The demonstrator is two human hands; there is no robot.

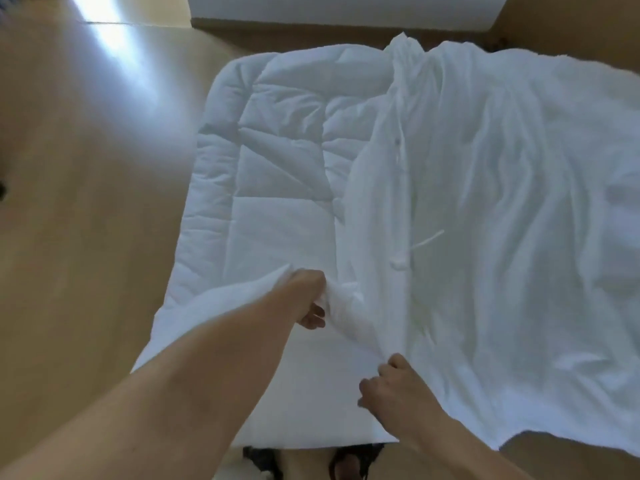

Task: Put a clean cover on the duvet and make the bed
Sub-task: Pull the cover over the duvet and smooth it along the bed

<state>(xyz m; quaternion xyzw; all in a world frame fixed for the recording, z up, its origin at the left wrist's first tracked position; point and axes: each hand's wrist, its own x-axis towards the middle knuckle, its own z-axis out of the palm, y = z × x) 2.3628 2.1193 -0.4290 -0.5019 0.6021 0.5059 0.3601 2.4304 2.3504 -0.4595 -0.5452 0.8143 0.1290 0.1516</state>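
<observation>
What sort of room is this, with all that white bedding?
Most likely a bedroom at home: a quilted white duvet and a thin white cover lie spread out, with light wooden floor around them.

I see pale wooden floor (86, 237) from seven to eleven o'clock, a bright patch of light (104, 32) on it at eleven. A white panel (346, 8) stands at twelve; a small dark object (2, 190) sits at nine, cropped.

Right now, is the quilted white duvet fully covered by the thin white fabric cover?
No, the quilted white duvet lies bare on its left side, the thin white cover over the right only.
</observation>
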